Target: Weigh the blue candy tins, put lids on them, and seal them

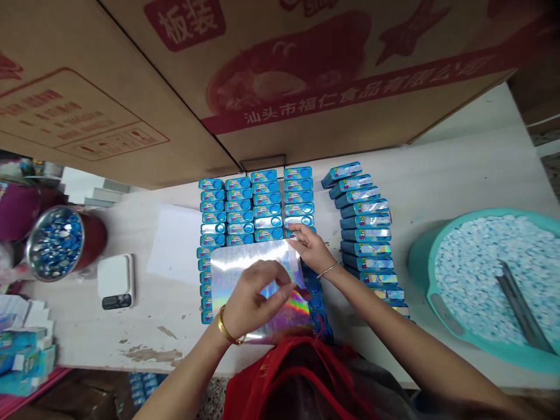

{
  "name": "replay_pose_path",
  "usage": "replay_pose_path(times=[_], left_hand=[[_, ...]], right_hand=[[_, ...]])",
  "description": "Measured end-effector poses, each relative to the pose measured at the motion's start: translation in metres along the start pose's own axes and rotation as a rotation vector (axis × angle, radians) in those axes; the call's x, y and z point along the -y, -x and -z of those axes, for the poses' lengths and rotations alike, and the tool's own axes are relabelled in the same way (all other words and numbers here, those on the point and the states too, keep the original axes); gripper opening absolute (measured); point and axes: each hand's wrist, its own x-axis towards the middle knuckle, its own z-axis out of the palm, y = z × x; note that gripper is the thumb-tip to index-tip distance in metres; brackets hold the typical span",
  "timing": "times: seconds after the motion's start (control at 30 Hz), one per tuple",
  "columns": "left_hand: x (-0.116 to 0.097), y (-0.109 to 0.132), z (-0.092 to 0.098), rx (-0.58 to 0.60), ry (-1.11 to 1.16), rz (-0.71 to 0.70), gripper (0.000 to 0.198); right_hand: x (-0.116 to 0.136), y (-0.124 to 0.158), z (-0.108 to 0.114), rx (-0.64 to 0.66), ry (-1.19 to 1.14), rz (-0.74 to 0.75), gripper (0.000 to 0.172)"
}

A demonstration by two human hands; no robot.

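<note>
Our left hand [258, 297] pinches the holographic film sheet [236, 265] between its fingers, at lower middle of the frame; our right hand [310, 249] lies on the upper right corner of the sheet, and we cannot tell if it grasps; the sheet lies partly over the rows of blue tins [256, 204]; a slanted column of blue tins [365, 233] stands just right of the hands; at the right edge is a teal basin [420, 262] full of white mints [481, 274]; a digital scale [116, 281] sits at left.
</note>
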Motion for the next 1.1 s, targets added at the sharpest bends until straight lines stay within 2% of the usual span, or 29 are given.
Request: replay_pose_path(times=[0.07, 0.13, 0.2, 0.23, 0.3, 0.37, 0.43, 0.53, 0.6, 0.7, 0.8, 0.93, 1.1], left_hand=[[0.002, -0.01, 0.001, -0.266, 0.204, 0.156, 0.016], [0.015, -0.028, -0.001, -0.489, 0.396, 0.284, 0.022], [0.031, -0.048, -0.005, -0.591, 0.545, 0.358, 0.027], [0.038, -0.057, -0.008, -0.611, 0.595, 0.379, 0.029], [0.049, -0.071, -0.014, -0.629, 0.646, 0.401, 0.029], [0.057, -0.081, -0.02, -0.621, 0.656, 0.41, 0.027], [0.063, -0.091, -0.024, -0.593, 0.644, 0.407, 0.026], [0.071, -0.118, -0.026, -0.578, 0.6, 0.376, 0.022], [0.077, -0.143, -0.026, -0.609, 0.524, 0.319, 0.018], [0.085, -0.184, -0.024, -0.676, 0.306, 0.212, 0.011], [0.091, -0.212, -0.025, -0.71, 0.088, 0.217, 0.011], [0.099, -0.227, -0.029, -0.684, -0.146, 0.307, 0.012], [0.105, -0.231, -0.034, -0.651, -0.344, 0.303, 0.009]], right_hand=[[0.007, 0.002, 0.003, -0.117, 0.034, 0.058, 0.043], [0.015, 0.004, 0.007, -0.148, -0.021, 0.039, 0.054], [0.024, 0.005, 0.01, -0.092, -0.117, 0.01, 0.071], [0.028, 0.006, 0.012, -0.072, -0.146, 0.016, 0.074], [0.036, 0.005, 0.013, -0.083, -0.147, 0.061, 0.061], [0.043, 0.001, 0.015, -0.149, -0.108, 0.089, 0.042], [0.047, -0.01, 0.02, -0.216, -0.07, 0.097, 0.034], [0.049, -0.037, 0.034, -0.274, -0.017, 0.13, 0.033], [0.048, -0.06, 0.046, -0.304, 0.028, 0.161, 0.033], [0.045, -0.096, 0.063, -0.37, 0.136, 0.193, 0.032], [0.041, -0.123, 0.072, -0.419, 0.283, 0.207, 0.03], [0.031, -0.142, 0.074, -0.423, 0.446, 0.19, 0.026], [0.022, -0.154, 0.072, -0.439, 0.593, 0.162, 0.026]])
